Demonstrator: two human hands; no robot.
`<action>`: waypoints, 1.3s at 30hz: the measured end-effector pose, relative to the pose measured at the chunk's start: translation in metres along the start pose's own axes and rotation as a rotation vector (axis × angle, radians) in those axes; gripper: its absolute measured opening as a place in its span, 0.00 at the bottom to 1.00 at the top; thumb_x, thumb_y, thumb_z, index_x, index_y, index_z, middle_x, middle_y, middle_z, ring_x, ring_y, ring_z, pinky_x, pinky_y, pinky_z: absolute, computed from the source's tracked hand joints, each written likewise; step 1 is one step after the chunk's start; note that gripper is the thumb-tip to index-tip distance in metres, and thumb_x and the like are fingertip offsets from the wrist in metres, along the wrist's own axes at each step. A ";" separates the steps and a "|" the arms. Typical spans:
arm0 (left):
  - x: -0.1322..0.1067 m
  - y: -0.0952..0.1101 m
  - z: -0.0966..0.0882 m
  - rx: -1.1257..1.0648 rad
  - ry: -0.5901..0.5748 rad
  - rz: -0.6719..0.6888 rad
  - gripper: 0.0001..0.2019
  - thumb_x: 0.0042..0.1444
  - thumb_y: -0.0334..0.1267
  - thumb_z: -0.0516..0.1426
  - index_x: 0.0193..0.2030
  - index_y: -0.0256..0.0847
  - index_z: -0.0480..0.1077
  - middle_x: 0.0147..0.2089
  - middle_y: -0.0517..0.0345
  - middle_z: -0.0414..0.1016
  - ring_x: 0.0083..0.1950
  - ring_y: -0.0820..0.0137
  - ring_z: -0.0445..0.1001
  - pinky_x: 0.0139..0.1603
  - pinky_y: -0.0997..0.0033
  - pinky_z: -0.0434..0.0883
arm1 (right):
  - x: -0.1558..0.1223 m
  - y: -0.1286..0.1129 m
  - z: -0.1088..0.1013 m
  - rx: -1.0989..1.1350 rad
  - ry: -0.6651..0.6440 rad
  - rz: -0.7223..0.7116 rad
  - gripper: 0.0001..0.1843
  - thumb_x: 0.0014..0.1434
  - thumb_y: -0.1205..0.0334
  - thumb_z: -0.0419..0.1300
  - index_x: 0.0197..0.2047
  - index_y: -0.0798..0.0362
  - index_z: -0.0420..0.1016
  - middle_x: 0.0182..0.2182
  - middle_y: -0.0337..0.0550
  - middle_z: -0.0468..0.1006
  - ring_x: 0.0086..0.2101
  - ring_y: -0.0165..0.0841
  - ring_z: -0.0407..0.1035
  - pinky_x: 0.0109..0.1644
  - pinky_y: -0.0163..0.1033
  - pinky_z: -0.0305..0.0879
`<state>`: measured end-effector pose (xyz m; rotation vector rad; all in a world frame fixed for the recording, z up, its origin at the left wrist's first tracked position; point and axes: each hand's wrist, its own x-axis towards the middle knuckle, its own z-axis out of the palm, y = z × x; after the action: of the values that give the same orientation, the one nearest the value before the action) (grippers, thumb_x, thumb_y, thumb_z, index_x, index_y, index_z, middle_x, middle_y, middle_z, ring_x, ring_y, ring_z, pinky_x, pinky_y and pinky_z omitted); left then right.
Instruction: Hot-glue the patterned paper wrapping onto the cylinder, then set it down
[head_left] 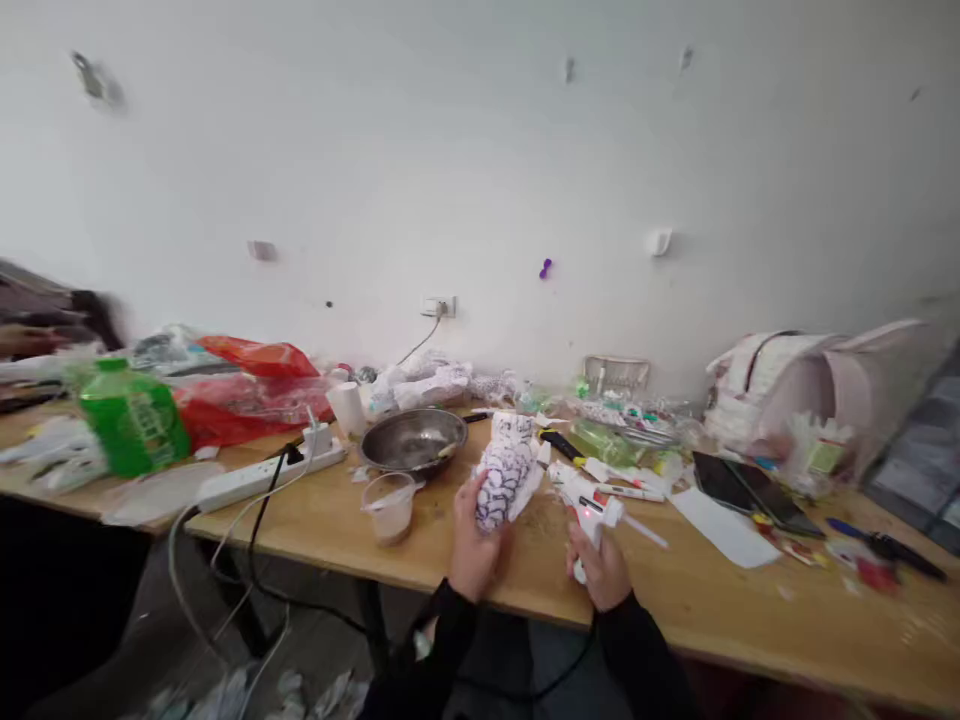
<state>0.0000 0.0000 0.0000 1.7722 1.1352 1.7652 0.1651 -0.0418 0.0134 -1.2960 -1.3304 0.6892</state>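
Note:
My left hand (472, 545) is closed round a white bundle with a dark purple pattern (504, 472), held upright over the wooden table (675, 590). My right hand (600, 568) grips the handle of a white glue gun (589, 505) whose red light glows; its nozzle points left toward the bundle, a short way from it. Both sleeves are black. A black cord (525, 690) hangs down below the table edge between my arms.
A metal bowl (412, 440) and a clear plastic cup (390, 508) stand left of my hands. A white power strip (262, 475), a green bottle (135, 420) and red bags (247, 395) lie further left. Pens, a dark tablet (739, 488) and a pale bag (810, 385) crowd the right.

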 end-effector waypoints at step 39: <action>0.000 -0.007 0.002 -0.072 0.128 -0.081 0.31 0.42 0.27 0.57 0.56 0.42 0.57 0.54 0.49 0.60 0.57 0.59 0.58 0.59 0.53 0.54 | 0.000 0.003 -0.001 -0.026 -0.262 -0.018 0.26 0.54 0.43 0.47 0.14 0.51 0.61 0.07 0.37 0.64 0.11 0.26 0.57 0.17 0.32 0.52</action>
<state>0.0002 0.0049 -0.0056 1.5696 1.1611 1.8686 0.1672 -0.0409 0.0106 -1.2436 -1.5644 0.8536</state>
